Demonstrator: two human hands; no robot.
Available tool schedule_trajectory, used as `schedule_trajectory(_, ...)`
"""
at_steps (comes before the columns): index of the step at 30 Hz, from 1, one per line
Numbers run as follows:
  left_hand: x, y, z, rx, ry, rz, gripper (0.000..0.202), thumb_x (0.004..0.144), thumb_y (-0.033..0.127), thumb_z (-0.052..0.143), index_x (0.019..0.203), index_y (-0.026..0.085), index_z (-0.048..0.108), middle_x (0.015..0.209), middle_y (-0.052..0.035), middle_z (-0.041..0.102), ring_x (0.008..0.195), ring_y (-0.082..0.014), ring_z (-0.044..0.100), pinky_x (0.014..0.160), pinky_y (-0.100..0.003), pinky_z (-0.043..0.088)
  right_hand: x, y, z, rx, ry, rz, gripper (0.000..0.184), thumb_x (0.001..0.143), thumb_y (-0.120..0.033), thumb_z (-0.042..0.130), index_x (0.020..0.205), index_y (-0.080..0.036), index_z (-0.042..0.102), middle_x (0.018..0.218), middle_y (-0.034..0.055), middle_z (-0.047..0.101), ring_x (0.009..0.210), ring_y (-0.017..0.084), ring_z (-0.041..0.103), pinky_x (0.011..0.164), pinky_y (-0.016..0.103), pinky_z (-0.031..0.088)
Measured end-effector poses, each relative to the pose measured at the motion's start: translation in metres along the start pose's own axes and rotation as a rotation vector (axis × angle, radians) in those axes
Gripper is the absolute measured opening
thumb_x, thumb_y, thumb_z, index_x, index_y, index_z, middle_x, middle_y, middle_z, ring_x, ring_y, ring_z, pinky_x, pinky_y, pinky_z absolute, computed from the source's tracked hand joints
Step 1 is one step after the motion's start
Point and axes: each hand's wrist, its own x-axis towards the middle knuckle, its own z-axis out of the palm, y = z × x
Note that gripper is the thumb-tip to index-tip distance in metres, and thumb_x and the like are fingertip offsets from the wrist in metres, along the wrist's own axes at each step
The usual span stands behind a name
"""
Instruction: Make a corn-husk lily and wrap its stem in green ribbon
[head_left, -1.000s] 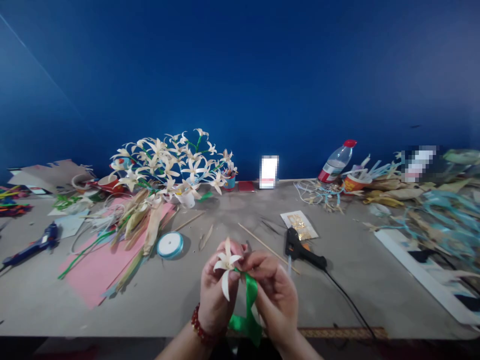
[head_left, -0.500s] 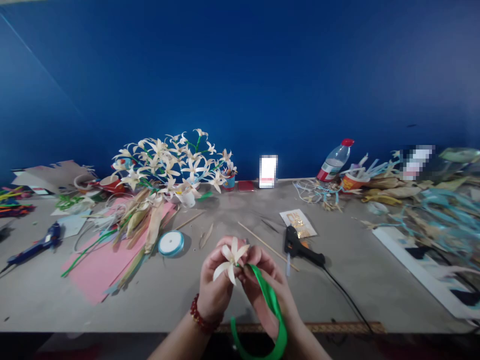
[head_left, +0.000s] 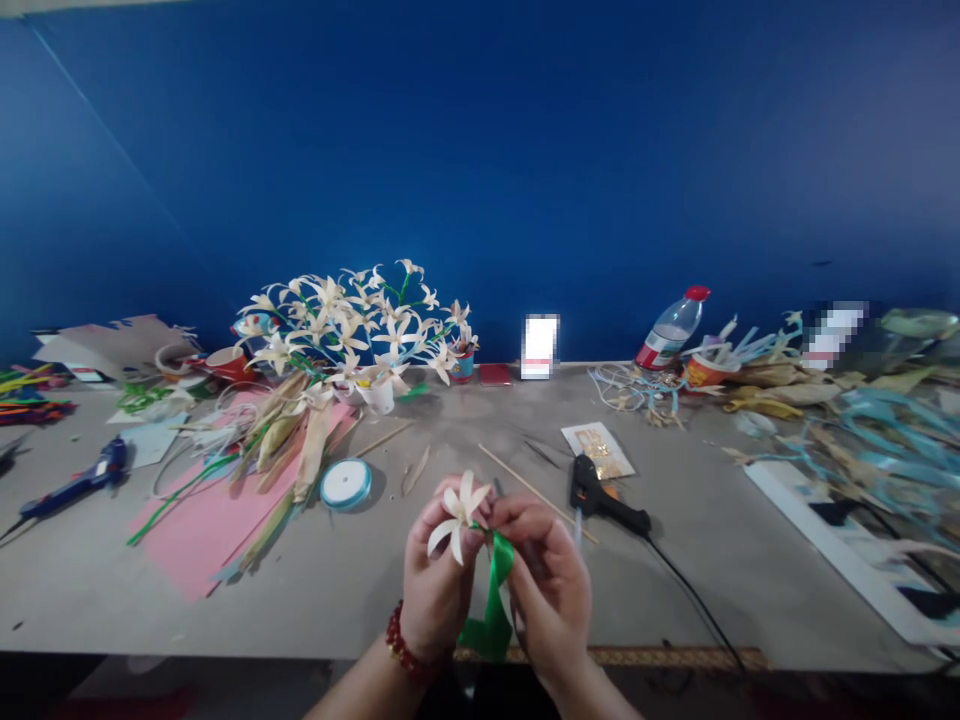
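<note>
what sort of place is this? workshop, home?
Probably a handicraft worktable: a bunch of cream flowers, a black glue gun and a ribbon spool sit on the table; the left hand holds a flower, the right hand green ribbon.

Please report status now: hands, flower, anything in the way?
Left hand grips cream flower. Right hand pinches green ribbon under it. Glue gun beside, not blocking.

One camera, worn on the person's head, looks forward and down across the grey table (head_left: 750,560) from its near edge toward the blue wall (head_left: 525,150) behind the far edge. The left hand (head_left: 435,590) and right hand (head_left: 551,590) sit closest, bottom centre.
</note>
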Motion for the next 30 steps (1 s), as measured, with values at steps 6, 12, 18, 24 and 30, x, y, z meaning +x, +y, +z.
schedule_trajectory(6,0.003,-0.001,-0.007,0.057,-0.042,0.158,0.008,0.076,0.025,0.077,0.075,0.018,0.072,0.094,-0.0062,0.066,0.092,-0.0203,0.063,0.085,-0.032,0.053,0.004,0.000,-0.007,-0.045,-0.084,-0.037,0.007,0.091,-0.029,0.062,0.091,-0.023,0.067,0.090,0.0072,0.065,0.090,0.022,0.062,0.080,0.035,0.051)
schedule_trajectory(12,0.007,0.003,-0.007,0.023,-0.039,0.064,0.012,0.075,0.028,0.077,0.080,0.018,0.072,0.096,-0.0060,0.061,0.095,-0.0202,0.060,0.085,-0.031,0.051,0.007,-0.002,-0.005,0.055,-0.084,0.083,0.011,0.089,-0.031,0.066,0.084,-0.022,0.064,0.091,0.0058,0.066,0.089,0.021,0.063,0.081,0.033,0.051)
schedule_trajectory(18,0.009,0.013,-0.004,0.073,-0.115,0.049,0.016,0.076,0.032,0.076,0.079,0.017,0.073,0.088,-0.0058,0.056,0.078,-0.0165,0.057,0.070,-0.026,0.051,0.012,-0.007,-0.001,0.169,-0.089,0.258,0.018,0.082,-0.034,0.074,0.076,-0.021,0.062,0.081,0.0034,0.065,0.071,0.016,0.061,0.067,0.027,0.050)
schedule_trajectory(24,0.012,0.012,-0.003,0.081,-0.145,0.067,0.019,0.077,0.036,0.074,0.081,0.017,0.072,0.088,-0.0048,0.053,0.067,-0.0129,0.052,0.057,-0.023,0.048,0.015,-0.010,0.003,0.232,-0.099,0.352,0.025,0.079,-0.039,0.076,0.072,-0.021,0.060,0.077,0.0018,0.064,0.072,0.017,0.061,0.068,0.026,0.050)
schedule_trajectory(30,0.014,-0.003,-0.012,0.070,-0.077,0.094,0.016,0.076,0.030,0.077,0.085,0.017,0.072,0.097,-0.0071,0.059,0.082,-0.0176,0.059,0.070,-0.026,0.051,0.011,-0.002,0.007,0.189,0.035,0.213,0.020,0.079,-0.034,0.077,0.075,-0.021,0.062,0.084,0.0029,0.065,0.080,0.017,0.063,0.074,0.028,0.053)
